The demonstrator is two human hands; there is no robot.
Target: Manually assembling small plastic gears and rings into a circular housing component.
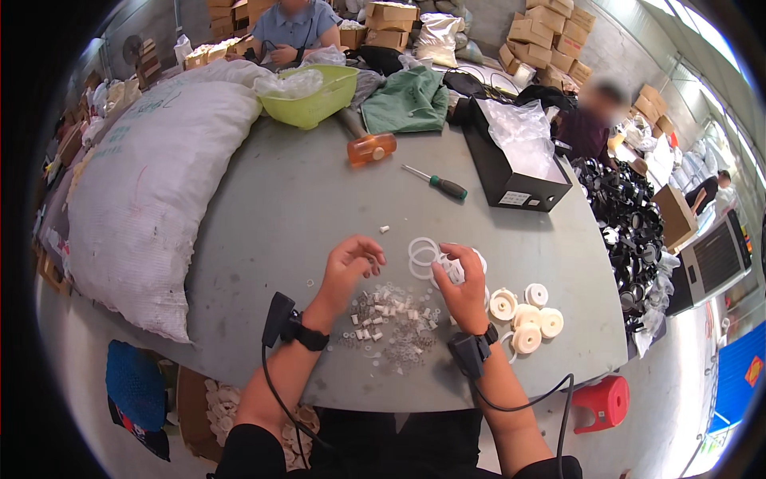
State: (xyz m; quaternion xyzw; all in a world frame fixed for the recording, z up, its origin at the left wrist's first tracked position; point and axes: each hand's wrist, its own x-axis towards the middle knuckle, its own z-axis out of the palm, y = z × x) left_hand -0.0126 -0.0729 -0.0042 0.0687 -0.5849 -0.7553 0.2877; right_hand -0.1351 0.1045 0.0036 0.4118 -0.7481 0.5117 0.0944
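Above the pile of small white and clear parts on the grey tabletop, the left hand pinches a tiny piece with curled fingers while the right hand grips a white ring part.

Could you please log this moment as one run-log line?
left hand: pinching a tiny part over small parts pile | right hand: holding white round part | white rings beside

right hand hides white part — small pieces indistinct
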